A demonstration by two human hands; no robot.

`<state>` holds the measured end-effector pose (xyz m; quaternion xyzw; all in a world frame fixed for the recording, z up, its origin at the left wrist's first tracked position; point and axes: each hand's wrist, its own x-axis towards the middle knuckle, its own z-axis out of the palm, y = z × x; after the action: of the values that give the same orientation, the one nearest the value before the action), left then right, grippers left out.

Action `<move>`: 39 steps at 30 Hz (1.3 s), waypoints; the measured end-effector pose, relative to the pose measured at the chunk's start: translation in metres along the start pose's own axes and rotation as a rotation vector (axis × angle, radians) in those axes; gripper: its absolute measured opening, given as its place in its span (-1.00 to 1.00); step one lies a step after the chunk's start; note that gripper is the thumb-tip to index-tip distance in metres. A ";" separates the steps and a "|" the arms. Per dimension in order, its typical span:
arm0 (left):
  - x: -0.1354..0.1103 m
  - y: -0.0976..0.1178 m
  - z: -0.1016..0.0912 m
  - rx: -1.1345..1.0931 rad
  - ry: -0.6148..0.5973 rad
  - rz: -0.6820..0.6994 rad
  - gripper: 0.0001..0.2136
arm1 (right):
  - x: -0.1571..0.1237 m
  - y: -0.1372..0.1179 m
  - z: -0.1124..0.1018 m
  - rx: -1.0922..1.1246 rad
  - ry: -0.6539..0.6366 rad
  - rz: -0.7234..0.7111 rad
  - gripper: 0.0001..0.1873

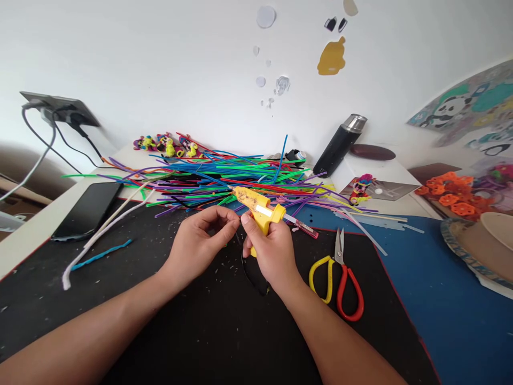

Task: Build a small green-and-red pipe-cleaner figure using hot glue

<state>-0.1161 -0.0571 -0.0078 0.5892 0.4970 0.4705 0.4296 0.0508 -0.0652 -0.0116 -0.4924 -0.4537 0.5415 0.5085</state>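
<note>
Pinched, seemingly, a thin black strand [249, 277] between left hand [196, 240] thumb and forefinger. Wrapped right hand [276, 251] fingers round a yellow hot-glue gun [256, 206] just beside, aimed toward ten o'clock, probably clear of skin. Had scissors [339, 256] at four o'clock, likely for easy reach. Could not make out the strand's upper end.

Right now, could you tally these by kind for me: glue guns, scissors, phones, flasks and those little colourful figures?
Glue gun: 1, in the right hand
Scissors: 1 pair
Phone: 1
Flask: 1
Little figures: 4, three of them grouped near the wall
Total: 8
</note>
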 end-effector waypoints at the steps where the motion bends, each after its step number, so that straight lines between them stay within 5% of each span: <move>1: 0.000 0.000 0.000 -0.003 0.000 -0.003 -0.72 | 0.000 0.000 0.000 -0.002 -0.001 0.004 -0.48; 18: 0.008 -0.004 0.001 -0.316 -0.059 -0.163 -0.62 | 0.000 -0.003 -0.001 0.056 0.009 -0.039 -0.50; 39: 0.009 -0.010 0.000 -0.296 -0.107 -0.217 -0.60 | -0.002 0.002 0.002 0.020 -0.006 -0.042 -0.58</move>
<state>-0.1171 -0.0471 -0.0168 0.4866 0.4595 0.4574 0.5855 0.0486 -0.0674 -0.0133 -0.4761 -0.4601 0.5368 0.5230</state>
